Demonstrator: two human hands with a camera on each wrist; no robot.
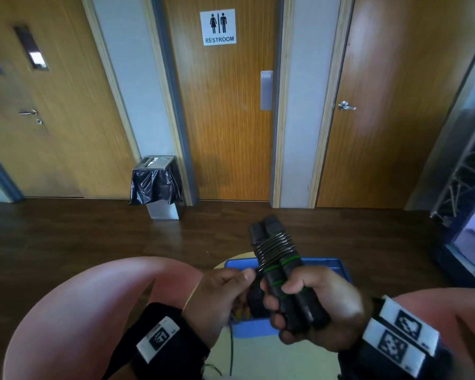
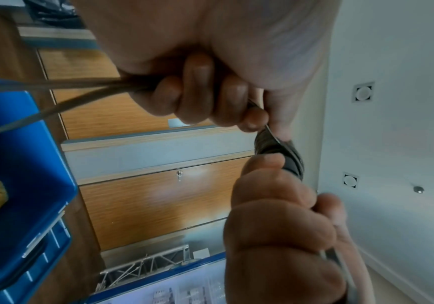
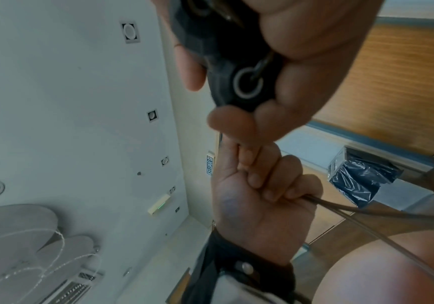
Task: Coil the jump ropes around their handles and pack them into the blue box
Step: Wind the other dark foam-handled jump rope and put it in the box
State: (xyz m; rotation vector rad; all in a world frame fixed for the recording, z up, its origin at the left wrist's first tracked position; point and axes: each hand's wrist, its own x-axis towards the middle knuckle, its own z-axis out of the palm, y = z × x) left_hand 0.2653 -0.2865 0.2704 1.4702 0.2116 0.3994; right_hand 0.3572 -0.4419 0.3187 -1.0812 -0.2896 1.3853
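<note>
I read "RESTROOM" on the door sign (image 1: pixel 219 27) at top centre. My right hand (image 1: pixel 317 308) is wrapped around the paired black handles (image 1: pixel 281 267) at lower centre, long axis slanting up and left. My left hand (image 1: pixel 220 294) pinches the rope (image 2: pixel 62 88), which is partly coiled on them. The blue box (image 1: pixel 337 266) sits just behind.

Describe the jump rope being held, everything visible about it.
The jump rope has two black handles with thin green rings, held side by side, tilted away from the person, above the blue box. Dark cord wraps their middle in tight coils. The right hand grips the lower ends; the left hand pinches the loose cord.
</note>
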